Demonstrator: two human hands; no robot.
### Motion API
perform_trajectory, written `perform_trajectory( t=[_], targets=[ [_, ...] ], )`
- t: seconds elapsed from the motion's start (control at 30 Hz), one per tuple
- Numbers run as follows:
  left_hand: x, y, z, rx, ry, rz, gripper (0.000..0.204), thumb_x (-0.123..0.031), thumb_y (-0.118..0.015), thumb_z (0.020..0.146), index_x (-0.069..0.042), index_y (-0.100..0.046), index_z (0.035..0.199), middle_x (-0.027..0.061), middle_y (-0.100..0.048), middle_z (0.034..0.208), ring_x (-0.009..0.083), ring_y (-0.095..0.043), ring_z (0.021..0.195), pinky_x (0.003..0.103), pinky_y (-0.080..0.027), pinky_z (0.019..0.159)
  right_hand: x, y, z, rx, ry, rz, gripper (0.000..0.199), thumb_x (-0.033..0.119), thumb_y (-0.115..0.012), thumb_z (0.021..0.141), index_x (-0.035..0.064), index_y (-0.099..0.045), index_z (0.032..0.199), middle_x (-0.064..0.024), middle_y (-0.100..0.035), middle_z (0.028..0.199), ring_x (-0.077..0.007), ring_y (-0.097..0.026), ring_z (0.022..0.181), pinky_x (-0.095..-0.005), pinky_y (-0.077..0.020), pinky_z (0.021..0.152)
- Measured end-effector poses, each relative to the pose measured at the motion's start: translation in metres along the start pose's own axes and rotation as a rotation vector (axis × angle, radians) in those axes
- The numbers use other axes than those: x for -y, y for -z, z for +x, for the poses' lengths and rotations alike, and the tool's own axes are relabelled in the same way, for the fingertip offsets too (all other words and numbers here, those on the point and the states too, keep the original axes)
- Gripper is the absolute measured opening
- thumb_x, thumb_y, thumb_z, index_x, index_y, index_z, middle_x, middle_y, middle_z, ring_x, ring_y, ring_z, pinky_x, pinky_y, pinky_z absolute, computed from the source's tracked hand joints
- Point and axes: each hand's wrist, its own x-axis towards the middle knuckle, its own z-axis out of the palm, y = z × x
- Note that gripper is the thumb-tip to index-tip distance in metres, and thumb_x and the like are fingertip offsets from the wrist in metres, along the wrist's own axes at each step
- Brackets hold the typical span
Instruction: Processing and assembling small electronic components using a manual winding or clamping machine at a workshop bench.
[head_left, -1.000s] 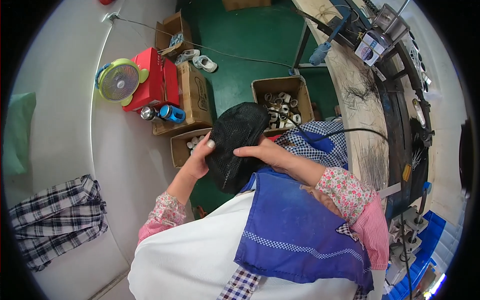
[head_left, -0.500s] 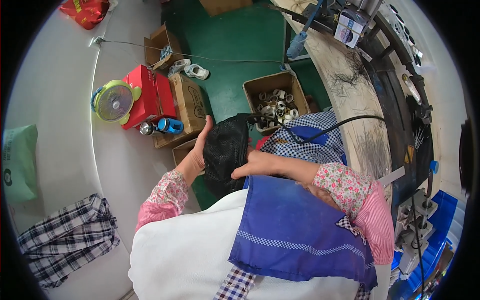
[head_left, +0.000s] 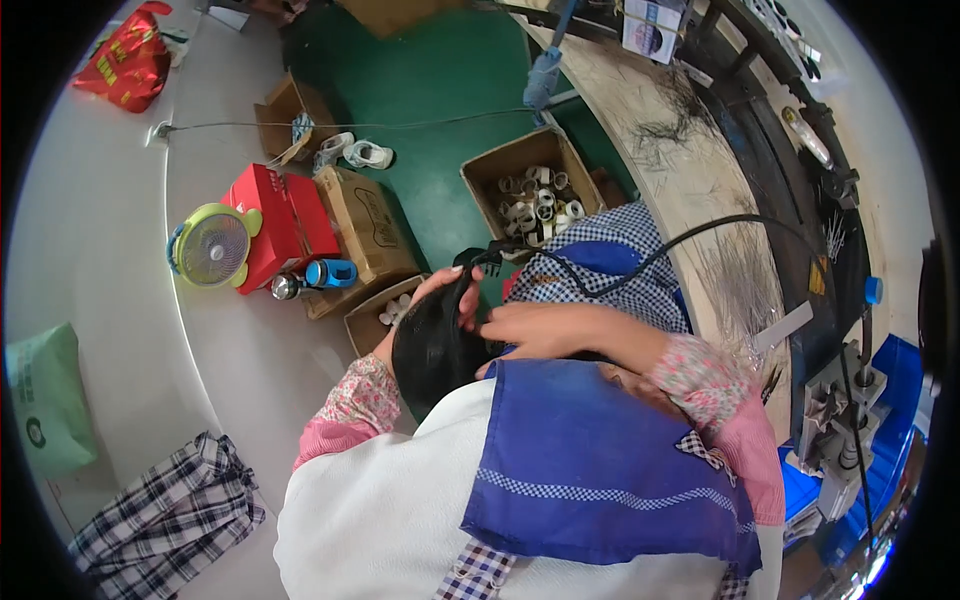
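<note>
A rounded black mesh fabric piece, shaped like a cap [head_left: 432,345], is held up in front of my lap. Wrapped round its far edge, my left hand [head_left: 465,295] grips it, with the palm hidden behind the cloth. My right hand [head_left: 525,330] lies against its right side, closed at the fabric with some fingertips hidden. A black cable [head_left: 690,238] runs from near the top of the cap across to the workbench on the right. Below my right forearm hangs a blue cloth with a checked trim [head_left: 600,460].
On the left stand a green fan [head_left: 212,247], a red box [head_left: 262,215], a blue-and-black flask [head_left: 330,273] and cardboard boxes [head_left: 365,225]. A carton of white rings [head_left: 480,180] sits on the green floor beside the workbench [head_left: 665,150]. A metal fixture [head_left: 840,430] is at right.
The black cap-like piece has turned and folded in my hands. My left fingers have come over its far edge, and my right hand has shifted against its side. The view has swung slightly.
</note>
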Motion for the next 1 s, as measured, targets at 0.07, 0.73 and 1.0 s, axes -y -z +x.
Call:
perform_trajectory(
  t=[0.07, 0.73, 1.0],
  targets=[
    [0.009, 0.021, 0.001, 0.078, 0.025, -0.068, 0.028, -0.025, -0.036, 0.099, -0.003, -0.051, 0.107, 0.0036, -0.05, 0.063, 0.0163, -0.046, 0.047, 0.034, -0.049, 0.051, -0.016, -0.015, -0.051, -0.441, 0.212, 0.195, 0.054, 0.031, -0.059, 0.093, -0.0035, -0.045, 0.133, -0.0195, -0.051, 0.131, -0.0289, -0.05, 0.12, -0.0368, -0.038, 0.103],
    [-0.002, 0.044, -0.004, -0.006, 0.18, -0.567, 0.028, -0.021, -0.037, 0.099, 0.001, -0.053, 0.108, 0.0001, -0.046, 0.058, 0.0103, -0.042, 0.043, 0.027, -0.042, 0.045, -0.038, -0.367, -0.139, -1.8, 0.61, 1.652, 0.03, 0.026, -0.054, 0.094, 0.0021, -0.055, 0.113, -0.0091, -0.057, 0.103, -0.0197, -0.054, 0.093, -0.0336, -0.0424, 0.082],
    [-0.005, 0.075, 0.021, 0.057, 0.458, -0.398, 0.022, -0.027, -0.042, 0.098, -0.007, -0.051, 0.102, -0.0013, -0.044, 0.061, 0.0108, -0.04, 0.047, 0.026, -0.038, 0.05, -0.011, -0.421, -0.115, -1.985, 0.51, 1.725, 0.029, 0.029, -0.051, 0.096, 0.0027, -0.056, 0.107, -0.0071, -0.056, 0.094, -0.0164, -0.052, 0.083, -0.0305, -0.0403, 0.073]
  ],
)
